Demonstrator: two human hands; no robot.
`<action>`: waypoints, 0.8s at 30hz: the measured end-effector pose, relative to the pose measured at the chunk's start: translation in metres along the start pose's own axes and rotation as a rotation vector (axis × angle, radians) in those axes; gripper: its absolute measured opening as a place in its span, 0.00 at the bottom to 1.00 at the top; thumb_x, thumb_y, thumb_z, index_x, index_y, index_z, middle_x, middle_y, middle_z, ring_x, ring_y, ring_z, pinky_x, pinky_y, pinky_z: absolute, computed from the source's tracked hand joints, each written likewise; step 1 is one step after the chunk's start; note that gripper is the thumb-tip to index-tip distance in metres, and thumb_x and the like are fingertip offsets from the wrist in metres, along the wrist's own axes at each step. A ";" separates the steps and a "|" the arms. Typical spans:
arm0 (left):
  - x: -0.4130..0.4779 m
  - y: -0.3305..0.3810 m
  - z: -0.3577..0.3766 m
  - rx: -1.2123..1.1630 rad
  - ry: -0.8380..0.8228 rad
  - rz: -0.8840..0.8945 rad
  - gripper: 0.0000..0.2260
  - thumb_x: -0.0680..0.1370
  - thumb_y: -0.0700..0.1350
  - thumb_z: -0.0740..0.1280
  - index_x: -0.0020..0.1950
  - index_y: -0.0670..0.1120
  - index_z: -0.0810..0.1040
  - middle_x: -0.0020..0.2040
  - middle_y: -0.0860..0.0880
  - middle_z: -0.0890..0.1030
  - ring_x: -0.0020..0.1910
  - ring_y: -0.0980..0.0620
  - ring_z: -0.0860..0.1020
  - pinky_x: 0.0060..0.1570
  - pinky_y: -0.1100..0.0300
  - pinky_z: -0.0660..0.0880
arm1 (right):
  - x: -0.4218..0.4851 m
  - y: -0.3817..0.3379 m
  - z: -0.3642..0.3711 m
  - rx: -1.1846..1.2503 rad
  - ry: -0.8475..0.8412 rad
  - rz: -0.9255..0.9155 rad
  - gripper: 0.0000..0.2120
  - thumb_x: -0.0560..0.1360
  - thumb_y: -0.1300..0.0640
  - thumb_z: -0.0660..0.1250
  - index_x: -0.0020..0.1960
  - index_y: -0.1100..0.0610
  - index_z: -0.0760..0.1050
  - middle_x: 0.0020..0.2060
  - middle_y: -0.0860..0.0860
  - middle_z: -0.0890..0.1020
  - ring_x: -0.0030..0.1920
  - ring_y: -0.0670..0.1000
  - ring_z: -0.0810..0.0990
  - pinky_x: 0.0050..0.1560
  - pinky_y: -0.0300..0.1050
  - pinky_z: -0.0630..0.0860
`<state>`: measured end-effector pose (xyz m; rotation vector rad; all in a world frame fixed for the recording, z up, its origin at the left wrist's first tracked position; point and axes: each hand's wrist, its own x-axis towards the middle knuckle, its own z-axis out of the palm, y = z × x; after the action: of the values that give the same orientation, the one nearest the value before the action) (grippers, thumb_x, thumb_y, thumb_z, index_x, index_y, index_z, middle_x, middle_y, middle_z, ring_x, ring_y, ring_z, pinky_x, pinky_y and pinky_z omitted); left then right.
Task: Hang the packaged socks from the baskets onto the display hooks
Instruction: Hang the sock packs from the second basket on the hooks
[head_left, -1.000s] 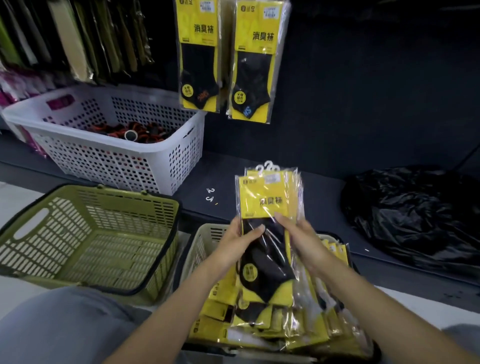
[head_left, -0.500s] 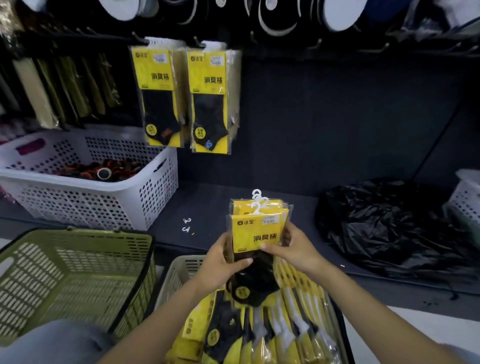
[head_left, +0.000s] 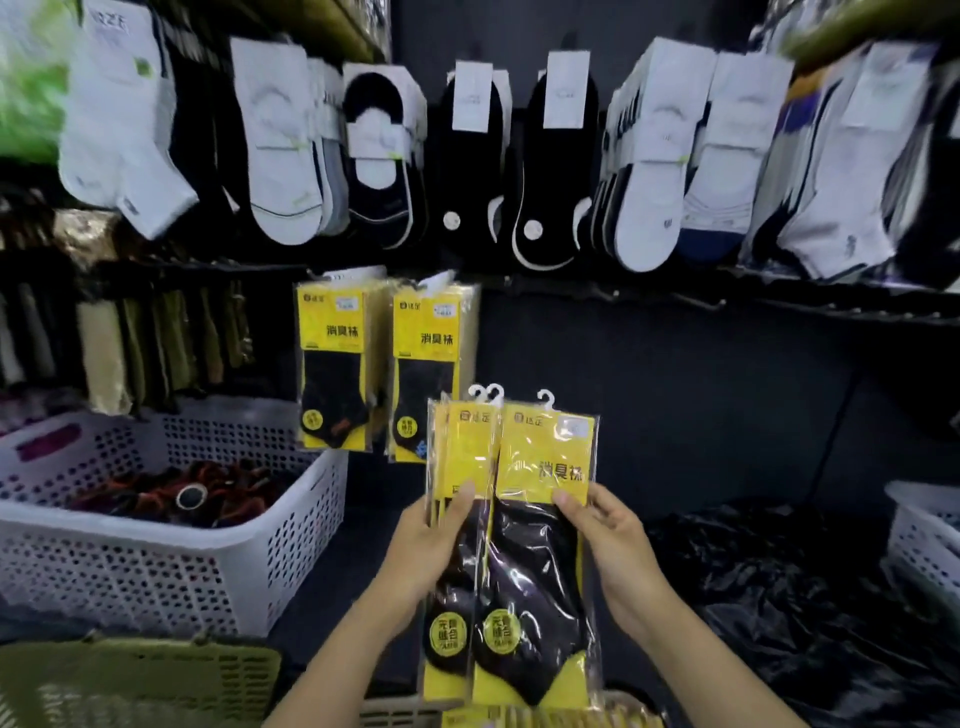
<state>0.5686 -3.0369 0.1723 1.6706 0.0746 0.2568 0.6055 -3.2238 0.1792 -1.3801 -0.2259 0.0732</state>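
Packaged socks (head_left: 519, 571), yellow and black, are held upright mid-frame, just below and right of two hung packets (head_left: 332, 364). Front packet (head_left: 545, 457) is pinched at its right edge by right hand (head_left: 610, 540), thumb on its face. Remaining bunch (head_left: 460, 452) is gripped by left hand (head_left: 423, 540), thumb across the front. Both forearms are extended forward. Packet count cannot be told; basket (head_left: 395, 716) beneath is cut off by the frame edge

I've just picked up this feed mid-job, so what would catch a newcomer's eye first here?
The yellow sock packs fanned out at centre, gripped by the left hand and right hand. Behind them, two matching hung packs dangle under a row of white and black socks. At left sits a white basket.
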 end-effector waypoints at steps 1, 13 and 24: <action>0.006 0.006 -0.006 -0.018 0.034 0.020 0.18 0.67 0.68 0.61 0.48 0.58 0.78 0.41 0.68 0.82 0.42 0.71 0.79 0.41 0.72 0.70 | 0.009 -0.009 0.003 0.004 0.009 -0.006 0.10 0.75 0.59 0.68 0.56 0.57 0.79 0.47 0.53 0.86 0.48 0.50 0.85 0.41 0.36 0.79; 0.042 0.013 -0.076 -0.138 0.328 0.073 0.19 0.72 0.63 0.64 0.55 0.52 0.78 0.53 0.53 0.82 0.56 0.51 0.78 0.63 0.51 0.70 | 0.125 -0.097 0.040 -0.146 0.167 -0.095 0.05 0.78 0.57 0.65 0.47 0.54 0.79 0.47 0.54 0.84 0.49 0.54 0.83 0.56 0.52 0.79; 0.053 0.001 -0.080 -0.154 0.346 0.047 0.14 0.74 0.62 0.64 0.54 0.56 0.74 0.51 0.58 0.77 0.55 0.56 0.74 0.62 0.55 0.67 | 0.181 -0.070 0.044 -0.182 0.224 0.027 0.17 0.76 0.56 0.68 0.59 0.66 0.77 0.57 0.62 0.81 0.53 0.55 0.80 0.60 0.51 0.75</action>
<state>0.6032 -2.9483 0.1877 1.4619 0.2677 0.5720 0.7678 -3.1616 0.2766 -1.5595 -0.0263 -0.0813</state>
